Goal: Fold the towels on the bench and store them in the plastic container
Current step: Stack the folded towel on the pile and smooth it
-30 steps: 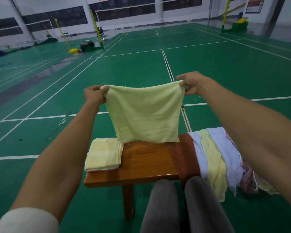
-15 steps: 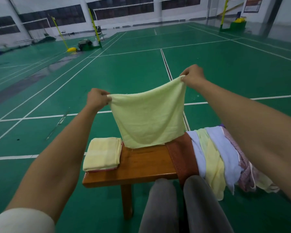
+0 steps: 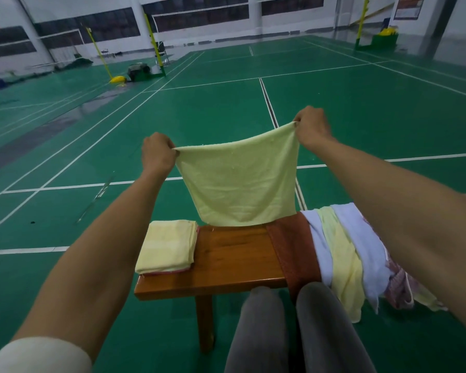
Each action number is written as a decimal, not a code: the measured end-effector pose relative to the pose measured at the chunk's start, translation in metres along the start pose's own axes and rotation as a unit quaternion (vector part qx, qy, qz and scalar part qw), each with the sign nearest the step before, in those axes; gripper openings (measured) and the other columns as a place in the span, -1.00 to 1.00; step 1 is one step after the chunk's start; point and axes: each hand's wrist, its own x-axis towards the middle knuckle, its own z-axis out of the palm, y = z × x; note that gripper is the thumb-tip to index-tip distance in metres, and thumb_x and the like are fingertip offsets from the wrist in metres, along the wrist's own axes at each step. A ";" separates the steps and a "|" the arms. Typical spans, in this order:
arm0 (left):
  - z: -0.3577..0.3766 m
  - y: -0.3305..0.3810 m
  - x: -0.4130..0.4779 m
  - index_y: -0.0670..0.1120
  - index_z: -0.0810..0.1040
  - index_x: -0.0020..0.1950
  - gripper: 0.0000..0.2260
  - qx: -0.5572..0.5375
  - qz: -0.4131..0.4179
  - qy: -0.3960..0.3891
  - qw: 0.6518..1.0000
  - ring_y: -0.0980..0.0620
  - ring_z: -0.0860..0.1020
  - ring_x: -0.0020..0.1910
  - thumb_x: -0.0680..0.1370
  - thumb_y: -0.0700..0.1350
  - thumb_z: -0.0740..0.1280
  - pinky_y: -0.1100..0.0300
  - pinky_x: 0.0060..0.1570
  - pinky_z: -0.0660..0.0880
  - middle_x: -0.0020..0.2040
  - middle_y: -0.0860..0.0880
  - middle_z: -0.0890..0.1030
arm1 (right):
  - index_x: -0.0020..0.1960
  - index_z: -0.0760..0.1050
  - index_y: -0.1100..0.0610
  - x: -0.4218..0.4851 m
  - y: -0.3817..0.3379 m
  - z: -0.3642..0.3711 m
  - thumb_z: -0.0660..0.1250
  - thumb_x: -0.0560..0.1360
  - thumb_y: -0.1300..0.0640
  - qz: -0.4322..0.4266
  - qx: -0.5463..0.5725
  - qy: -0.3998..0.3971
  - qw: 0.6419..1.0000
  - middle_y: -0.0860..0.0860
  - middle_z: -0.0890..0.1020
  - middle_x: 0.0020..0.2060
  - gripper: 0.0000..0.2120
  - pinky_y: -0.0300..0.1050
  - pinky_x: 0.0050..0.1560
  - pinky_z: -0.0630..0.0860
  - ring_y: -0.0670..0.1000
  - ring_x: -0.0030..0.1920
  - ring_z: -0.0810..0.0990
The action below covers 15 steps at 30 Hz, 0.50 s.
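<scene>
Up in front, the left hand (image 3: 158, 152) and right hand (image 3: 311, 127) each pinch a top corner of the pale yellow towel (image 3: 238, 181), fingers curled tight, the right higher. Below them its lower edge hangs just over the wooden bench (image 3: 234, 261). Beneath the left hand sits a folded yellow towel (image 3: 167, 246); beneath the right, unfolded towels (image 3: 342, 254) drape.

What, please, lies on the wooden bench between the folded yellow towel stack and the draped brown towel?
Only bare wooden bench shows there in the head view, between the folded yellow towel stack and the draped brown towel.
</scene>
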 end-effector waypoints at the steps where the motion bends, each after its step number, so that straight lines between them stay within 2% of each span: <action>1: 0.000 -0.001 0.000 -0.16 0.74 -0.06 -0.89 0.003 -0.002 -0.007 1.000 -0.19 0.65 -0.15 0.44 -0.25 0.45 -0.04 -0.06 0.61 -0.18 -0.20 0.70 | 0.03 0.70 0.21 0.000 -0.001 0.001 0.20 0.54 0.35 0.006 -0.002 -0.005 1.000 0.18 0.69 -0.02 -0.71 -0.04 -0.09 0.55 0.17 -0.15 0.60; 3: 0.001 -0.006 0.001 -0.15 0.74 -0.07 -0.88 0.015 0.002 -0.024 1.000 -0.18 0.67 -0.18 0.45 -0.25 0.42 -0.07 -0.03 0.64 -0.24 -0.19 0.69 | 0.09 0.68 0.18 -0.004 -0.003 0.002 0.24 0.58 0.26 0.026 -0.006 -0.012 1.000 0.13 0.65 0.10 -0.75 -0.04 -0.05 0.52 0.18 -0.03 0.63; 5: 0.005 -0.011 0.001 -0.17 0.74 -0.09 -0.84 0.027 0.007 -0.033 0.999 -0.18 0.67 -0.20 0.46 -0.29 0.36 -0.10 -0.04 0.64 -0.27 -0.19 0.68 | 0.09 0.70 0.14 -0.006 -0.003 0.003 0.30 0.57 0.22 0.048 0.002 -0.027 0.998 0.10 0.67 0.09 -0.79 -0.03 -0.02 0.59 0.18 -0.02 0.65; 9: 0.013 -0.019 0.000 -0.18 0.72 -0.11 -0.78 0.033 0.003 -0.046 0.998 -0.20 0.67 -0.21 0.47 -0.31 0.27 -0.09 -0.07 0.64 -0.28 -0.20 0.67 | 0.02 0.71 0.11 -0.010 -0.002 0.006 0.37 0.51 0.16 0.117 0.044 -0.050 0.991 0.07 0.72 -0.10 -0.84 0.03 -0.11 0.69 0.13 -0.21 0.70; 12: 0.020 -0.025 0.002 -0.16 0.71 -0.14 -0.84 0.001 -0.010 -0.044 0.999 -0.17 0.68 -0.26 0.50 -0.24 0.32 -0.07 -0.08 0.66 -0.30 -0.18 0.68 | -0.05 0.66 0.21 -0.015 -0.004 0.010 0.34 0.56 0.26 0.165 0.111 -0.079 0.977 0.11 0.71 -0.31 -0.88 0.06 -0.24 0.71 0.08 -0.42 0.71; 15: 0.023 -0.029 0.004 -0.12 0.70 -0.12 -0.89 -0.044 -0.041 -0.036 0.998 -0.18 0.68 -0.28 0.50 -0.20 0.36 -0.08 -0.12 0.67 -0.25 -0.16 0.69 | 0.00 0.63 0.30 -0.015 -0.009 0.015 0.31 0.58 0.36 0.213 0.206 -0.086 0.951 0.21 0.69 -0.32 -0.89 0.08 -0.32 0.70 0.13 -0.42 0.71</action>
